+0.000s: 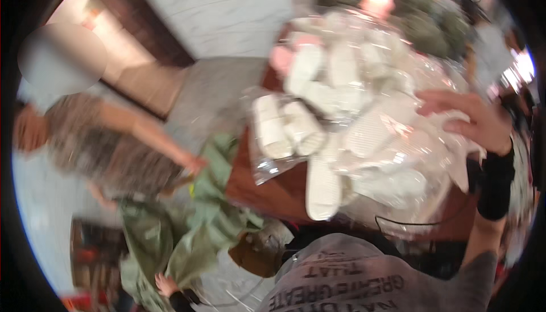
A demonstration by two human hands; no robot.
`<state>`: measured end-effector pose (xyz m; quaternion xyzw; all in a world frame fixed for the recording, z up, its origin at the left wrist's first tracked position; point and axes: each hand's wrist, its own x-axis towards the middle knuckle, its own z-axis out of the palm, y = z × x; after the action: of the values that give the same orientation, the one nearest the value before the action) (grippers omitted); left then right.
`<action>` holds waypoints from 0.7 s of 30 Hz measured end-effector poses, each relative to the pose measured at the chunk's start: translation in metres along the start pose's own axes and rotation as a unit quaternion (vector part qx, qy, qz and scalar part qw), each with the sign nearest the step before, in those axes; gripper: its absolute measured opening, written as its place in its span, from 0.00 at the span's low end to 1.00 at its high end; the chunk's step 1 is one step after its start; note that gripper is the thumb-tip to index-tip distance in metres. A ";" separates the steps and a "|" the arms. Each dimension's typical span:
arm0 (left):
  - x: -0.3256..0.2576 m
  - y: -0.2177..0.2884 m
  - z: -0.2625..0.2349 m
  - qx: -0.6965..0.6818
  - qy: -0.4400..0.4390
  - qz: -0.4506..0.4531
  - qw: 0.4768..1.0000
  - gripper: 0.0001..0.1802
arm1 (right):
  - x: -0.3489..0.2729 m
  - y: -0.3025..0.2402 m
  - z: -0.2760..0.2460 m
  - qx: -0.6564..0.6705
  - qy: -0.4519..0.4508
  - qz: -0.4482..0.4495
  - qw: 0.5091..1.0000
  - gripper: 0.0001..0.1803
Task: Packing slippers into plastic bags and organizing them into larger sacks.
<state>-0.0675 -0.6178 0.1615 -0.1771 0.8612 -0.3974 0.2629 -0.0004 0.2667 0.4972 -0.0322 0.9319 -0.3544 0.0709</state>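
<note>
A heap of white slippers [346, 64], many in clear plastic bags, covers a dark red-brown table. Over the right side of the heap my right hand [475, 120] is open, its fingers stretched and apart, at the clear plastic; blur hides whether they touch it. Low on the left, my left hand [166, 284] is closed on a large green woven sack [196, 249], which hangs in folds beside the table. One bagged pair of white slippers [287, 127] lies at the table's left edge. A single white slipper [323, 189] points toward me.
A co-worker [96, 135] in a patterned top stands at the left, one hand at the green sack's upper edge. Dark green bundles [426, 16] lie beyond the heap. A dark cable [409, 222] runs along the near table edge [273, 189]. At lower left stands a shelf [94, 255].
</note>
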 end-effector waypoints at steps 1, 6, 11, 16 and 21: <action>-0.035 0.062 -0.089 -0.382 0.210 -0.051 0.898 0.18 | -0.023 0.006 -0.002 -0.012 0.023 0.032 0.999 0.29; -0.159 0.236 -0.294 -0.568 0.385 0.456 0.567 0.25 | -0.106 0.002 0.017 0.000 0.139 0.071 0.988 0.25; -0.317 0.317 -0.398 -0.398 0.420 0.767 0.278 0.31 | -0.239 -0.027 0.037 -0.026 0.246 0.238 0.939 0.25; -0.418 0.368 -0.364 -0.271 0.328 0.895 0.133 0.33 | -0.346 0.011 0.108 0.103 0.338 0.348 0.868 0.24; -0.466 0.424 -0.338 -0.162 0.563 0.776 0.234 0.28 | -0.398 0.137 0.226 0.131 0.277 0.399 0.864 0.26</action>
<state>0.0630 0.0855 0.1617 0.8084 0.5507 0.1509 -0.1430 0.4263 0.2649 0.2828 0.4511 0.7916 -0.4090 -0.0510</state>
